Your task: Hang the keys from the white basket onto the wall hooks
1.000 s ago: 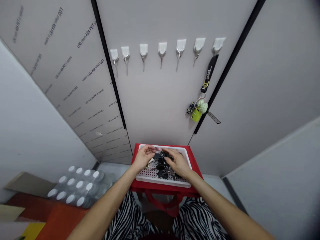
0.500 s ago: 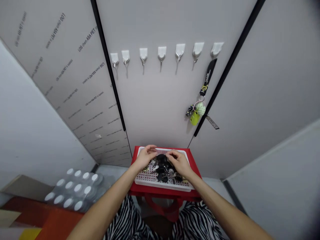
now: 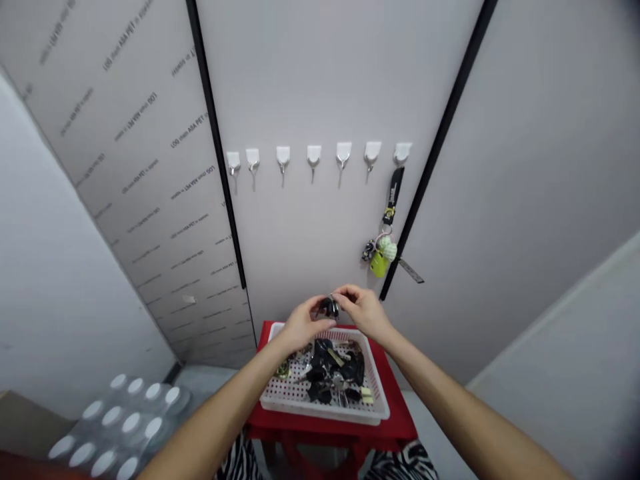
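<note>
A bunch of black-headed keys (image 3: 329,308) is up in the air just over the back edge of a white perforated basket (image 3: 325,415). My right hand (image 3: 365,312) pinches it from above with fingertips and thumb, where a metal ring seems to show. Curled around its other side is my left hand (image 3: 303,325), thumb below and fingers above. More keys (image 3: 325,370), many with black heads, lie jumbled in the basket beneath. A gold-coloured piece (image 3: 283,369) sits at the basket's left end, partly behind my left wrist.
The basket stands on a red-covered stool (image 3: 400,413) against a pale panel. Several white hooks (image 3: 314,155) line that panel; from the rightmost hangs a black strap keychain (image 3: 393,197) with green charms (image 3: 383,257). Capped bottles (image 3: 113,417) stand on the floor at left.
Both hands have risen out of the basket with a bunch of keys between them. My view has tilted up, so the hooks and basket appear lower.
</note>
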The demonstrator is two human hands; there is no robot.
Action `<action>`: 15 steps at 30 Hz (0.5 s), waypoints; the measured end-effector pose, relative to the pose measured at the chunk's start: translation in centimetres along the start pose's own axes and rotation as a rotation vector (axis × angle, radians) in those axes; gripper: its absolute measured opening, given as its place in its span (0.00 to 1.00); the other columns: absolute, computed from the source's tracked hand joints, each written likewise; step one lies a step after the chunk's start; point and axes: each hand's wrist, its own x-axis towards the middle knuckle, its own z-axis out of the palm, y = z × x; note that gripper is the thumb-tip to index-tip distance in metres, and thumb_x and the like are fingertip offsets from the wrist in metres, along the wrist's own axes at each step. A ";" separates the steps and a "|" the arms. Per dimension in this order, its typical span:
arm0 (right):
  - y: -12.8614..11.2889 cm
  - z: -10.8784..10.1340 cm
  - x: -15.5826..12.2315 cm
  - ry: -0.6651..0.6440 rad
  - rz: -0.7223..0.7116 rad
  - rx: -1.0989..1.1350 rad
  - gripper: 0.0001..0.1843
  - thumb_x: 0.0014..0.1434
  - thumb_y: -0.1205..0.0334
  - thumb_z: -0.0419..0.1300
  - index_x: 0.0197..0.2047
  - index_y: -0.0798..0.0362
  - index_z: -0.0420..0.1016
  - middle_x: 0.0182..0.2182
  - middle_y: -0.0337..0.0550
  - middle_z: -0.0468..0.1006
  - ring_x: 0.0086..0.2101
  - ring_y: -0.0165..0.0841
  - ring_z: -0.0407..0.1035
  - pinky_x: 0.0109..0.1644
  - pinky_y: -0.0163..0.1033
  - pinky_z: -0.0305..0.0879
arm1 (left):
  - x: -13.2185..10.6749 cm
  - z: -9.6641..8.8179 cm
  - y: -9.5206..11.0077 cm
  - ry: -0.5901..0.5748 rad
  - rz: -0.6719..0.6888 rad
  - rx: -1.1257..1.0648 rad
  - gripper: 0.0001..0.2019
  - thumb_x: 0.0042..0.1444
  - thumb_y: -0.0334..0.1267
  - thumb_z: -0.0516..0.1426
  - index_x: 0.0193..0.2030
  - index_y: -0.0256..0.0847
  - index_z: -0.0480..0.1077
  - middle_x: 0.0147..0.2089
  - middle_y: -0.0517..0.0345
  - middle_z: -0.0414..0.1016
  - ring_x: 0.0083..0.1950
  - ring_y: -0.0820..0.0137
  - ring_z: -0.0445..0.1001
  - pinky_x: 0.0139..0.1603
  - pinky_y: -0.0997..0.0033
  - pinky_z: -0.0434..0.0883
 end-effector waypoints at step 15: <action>-6.7 -10.6 7.8 0.326 -0.350 -0.500 0.09 0.44 0.63 0.50 0.23 0.56 0.68 0.19 0.40 0.70 0.22 0.26 0.62 0.26 0.30 0.56 | 9.6 1.4 11.9 0.042 -0.027 -0.261 0.08 0.44 0.33 0.49 0.32 0.32 0.62 0.19 0.63 0.63 0.16 0.84 0.59 0.19 0.82 0.57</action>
